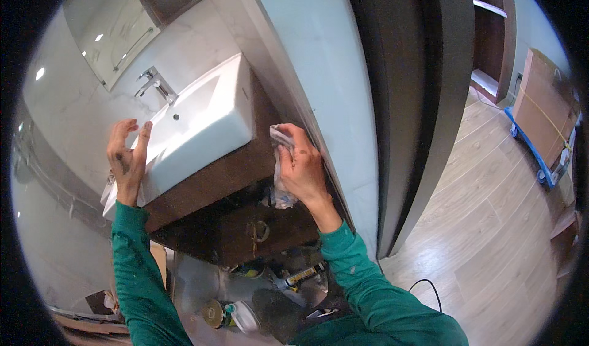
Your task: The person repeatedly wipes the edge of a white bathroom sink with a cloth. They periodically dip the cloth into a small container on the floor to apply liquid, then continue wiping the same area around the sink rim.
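Observation:
My right hand [300, 167] is closed on a crumpled white cloth [283, 194], which hangs down beside the brown vanity front [215, 177]. Its fingers are near the right end of the white rectangular washbasin [211, 125]. Raised over the basin's left end is my left hand [127, 155], fingers apart and nothing in them, with dark smudges on its back. A chrome faucet [158, 87] stands at the back of the basin, by the wall.
Below the vanity lie a sealant cartridge [304, 276], a round tin [215, 314] and a white bottle [245, 316]. Dark door panels [411, 100] rise to the right. Beyond them, a blue-edged dolly [531, 149] carries a large brown board [543, 103] on the wood-look floor.

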The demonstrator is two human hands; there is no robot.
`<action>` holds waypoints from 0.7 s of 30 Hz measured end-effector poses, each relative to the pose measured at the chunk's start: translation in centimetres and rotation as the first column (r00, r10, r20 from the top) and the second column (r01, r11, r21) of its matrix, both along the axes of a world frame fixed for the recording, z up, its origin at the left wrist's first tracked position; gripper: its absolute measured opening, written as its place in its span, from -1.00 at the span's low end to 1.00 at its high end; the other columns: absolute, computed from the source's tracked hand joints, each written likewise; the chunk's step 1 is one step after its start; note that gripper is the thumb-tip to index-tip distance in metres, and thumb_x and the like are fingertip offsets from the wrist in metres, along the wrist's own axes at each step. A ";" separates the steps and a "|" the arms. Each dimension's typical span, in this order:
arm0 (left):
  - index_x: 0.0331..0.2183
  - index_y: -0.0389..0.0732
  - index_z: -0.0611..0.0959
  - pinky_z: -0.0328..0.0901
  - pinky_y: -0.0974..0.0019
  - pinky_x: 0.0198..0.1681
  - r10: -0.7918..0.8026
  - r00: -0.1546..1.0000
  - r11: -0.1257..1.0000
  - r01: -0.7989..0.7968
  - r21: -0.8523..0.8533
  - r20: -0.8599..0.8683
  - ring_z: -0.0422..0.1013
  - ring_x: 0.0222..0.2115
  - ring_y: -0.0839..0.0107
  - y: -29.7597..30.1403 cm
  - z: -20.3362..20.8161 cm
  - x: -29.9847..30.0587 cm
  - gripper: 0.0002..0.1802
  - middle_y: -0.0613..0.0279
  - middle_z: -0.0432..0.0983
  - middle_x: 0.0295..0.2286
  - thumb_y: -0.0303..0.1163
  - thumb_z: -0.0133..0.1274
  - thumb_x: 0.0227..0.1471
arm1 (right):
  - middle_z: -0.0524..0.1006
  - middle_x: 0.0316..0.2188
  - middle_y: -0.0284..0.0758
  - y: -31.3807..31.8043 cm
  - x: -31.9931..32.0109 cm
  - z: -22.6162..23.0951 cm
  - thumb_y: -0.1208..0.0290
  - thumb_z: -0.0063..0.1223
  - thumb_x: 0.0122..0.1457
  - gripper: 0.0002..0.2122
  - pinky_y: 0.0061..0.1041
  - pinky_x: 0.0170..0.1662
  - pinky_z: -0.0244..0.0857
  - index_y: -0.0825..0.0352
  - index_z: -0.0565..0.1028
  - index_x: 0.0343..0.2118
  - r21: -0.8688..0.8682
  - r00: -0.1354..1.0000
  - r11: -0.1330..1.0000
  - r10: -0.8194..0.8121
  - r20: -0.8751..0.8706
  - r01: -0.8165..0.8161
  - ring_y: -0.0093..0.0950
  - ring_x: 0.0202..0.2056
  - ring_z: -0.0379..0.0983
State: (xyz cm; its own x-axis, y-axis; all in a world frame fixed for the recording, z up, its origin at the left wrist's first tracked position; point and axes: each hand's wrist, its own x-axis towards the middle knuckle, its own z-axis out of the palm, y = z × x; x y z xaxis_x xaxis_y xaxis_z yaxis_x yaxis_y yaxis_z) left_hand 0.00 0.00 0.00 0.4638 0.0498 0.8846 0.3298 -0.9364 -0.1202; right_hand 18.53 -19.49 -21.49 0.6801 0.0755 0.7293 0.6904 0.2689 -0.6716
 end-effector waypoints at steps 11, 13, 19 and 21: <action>-0.16 -0.44 0.60 0.35 0.18 -0.03 0.054 0.999 0.979 -0.054 -0.195 -0.006 0.51 -0.17 0.16 1.2 -2.0 1.5 -0.49 -0.07 0.57 -0.23 -0.16 0.24 0.06 | 0.60 -0.19 -0.11 3.0 3.9 0.8 0.76 -0.11 -0.01 -0.65 -0.30 -0.03 0.40 0.41 0.60 -0.18 -0.049 0.994 0.997 0.070 0.084 -0.066 -0.15 -0.13 0.53; -0.15 -0.44 0.60 0.35 0.18 -0.03 0.056 0.998 0.978 -0.056 -0.201 -0.003 0.51 -0.16 0.15 1.0 -2.4 1.3 -0.48 -0.09 0.57 -0.22 -0.15 0.25 0.06 | 0.60 -0.22 -0.11 3.3 5.0 0.6 0.78 -0.15 -0.04 -0.62 -0.30 -0.04 0.39 0.41 0.60 -0.18 0.009 0.980 0.990 0.138 0.146 -0.141 -0.16 -0.15 0.52; -0.15 -0.45 0.60 0.36 0.18 -0.04 0.055 0.998 0.982 -0.053 -0.184 0.006 0.52 -0.16 0.16 1.1 -2.5 1.4 -0.47 -0.10 0.57 -0.21 -0.16 0.26 0.05 | 0.60 -0.27 -0.16 1.9 2.8 -0.7 0.77 -0.11 -0.05 -0.64 -0.30 -0.11 0.38 0.38 0.62 -0.20 -0.009 0.956 0.997 -0.076 0.284 0.082 -0.19 -0.23 0.50; -0.16 -0.45 0.60 0.37 0.19 -0.05 0.063 0.998 0.984 -0.060 -0.165 0.015 0.52 -0.17 0.16 1.2 -2.7 1.3 -0.48 -0.10 0.57 -0.21 -0.16 0.27 0.04 | 0.60 -0.27 -0.18 2.8 3.4 -0.4 0.76 -0.09 -0.05 -0.65 -0.29 -0.14 0.38 0.36 0.63 -0.21 -0.006 0.951 0.990 -0.132 0.279 0.139 -0.21 -0.24 0.49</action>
